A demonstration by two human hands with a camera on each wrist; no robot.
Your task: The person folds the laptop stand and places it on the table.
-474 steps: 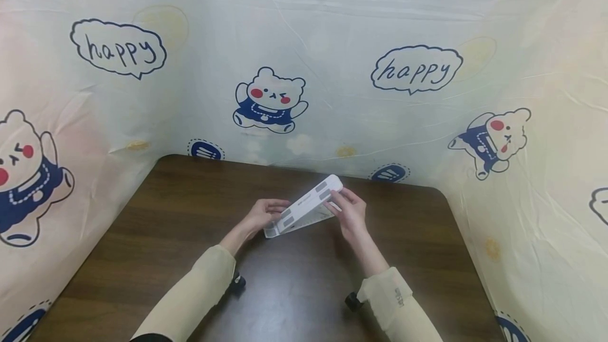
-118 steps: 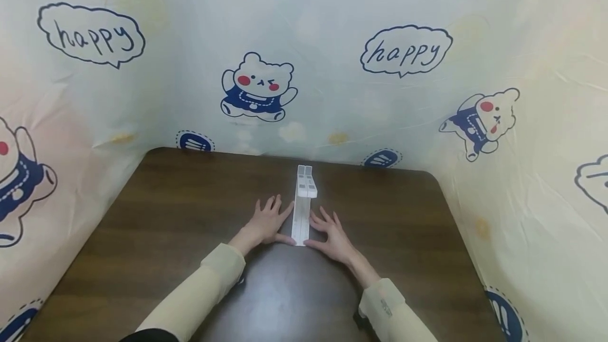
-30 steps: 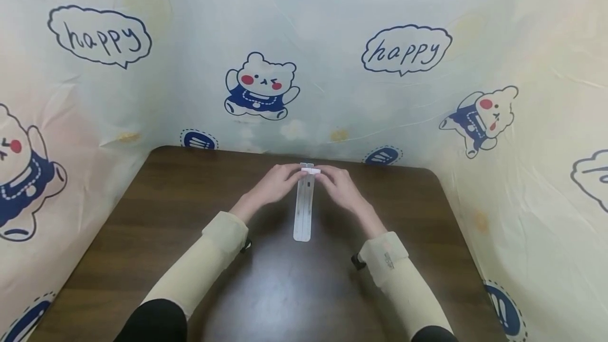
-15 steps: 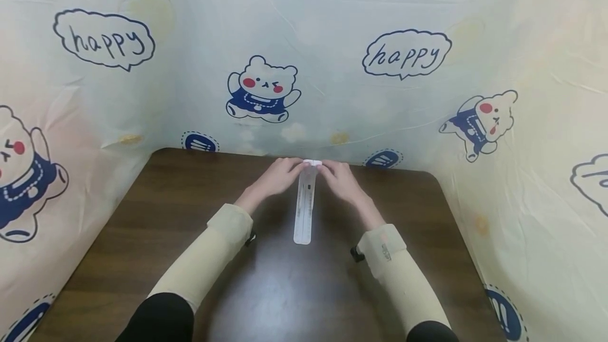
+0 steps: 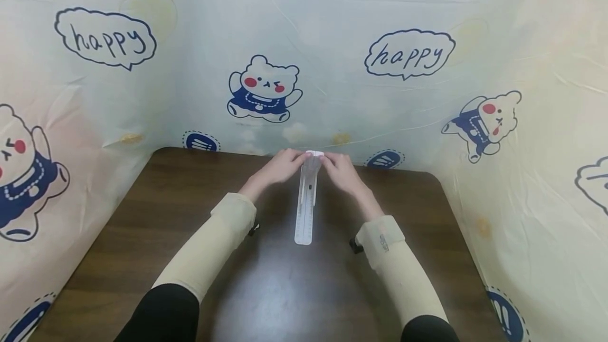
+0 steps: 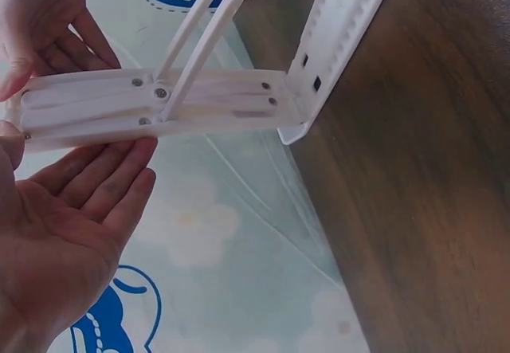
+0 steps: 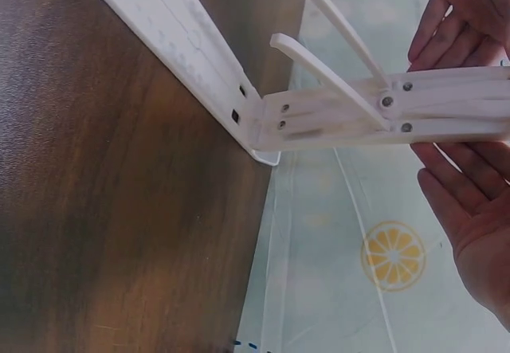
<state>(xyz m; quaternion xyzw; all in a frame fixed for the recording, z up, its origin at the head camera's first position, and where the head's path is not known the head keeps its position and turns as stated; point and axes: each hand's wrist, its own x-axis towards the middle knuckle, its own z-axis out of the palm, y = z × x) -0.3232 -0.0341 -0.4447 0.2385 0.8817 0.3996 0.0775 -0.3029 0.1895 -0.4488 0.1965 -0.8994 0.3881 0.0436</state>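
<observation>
A white folding laptop stand (image 5: pixel 303 228) stands at the back middle of the table, its long toothed base (image 7: pixel 187 46) flat on the wood. The upper panel (image 6: pixel 88 102) is hinged up from the base's far end, and two thin support legs (image 7: pixel 331 82) stick out from it. My left hand (image 5: pixel 280 167) grips the top of that panel from the left, thumb in front and fingers behind. From the right, my right hand (image 5: pixel 343 173) grips the same end likewise, its fingers (image 7: pixel 458 182) along the panel's back edge.
The dark brown wooden table (image 5: pixel 190 226) ends just behind the stand. A pale curtain (image 5: pixel 332 30) printed with bears and the word happy hangs around its back and sides.
Earlier both hands held the tilted stand, then lay spread beside its base. Over the last second they have gripped the upper panel and raised its end up and back.
</observation>
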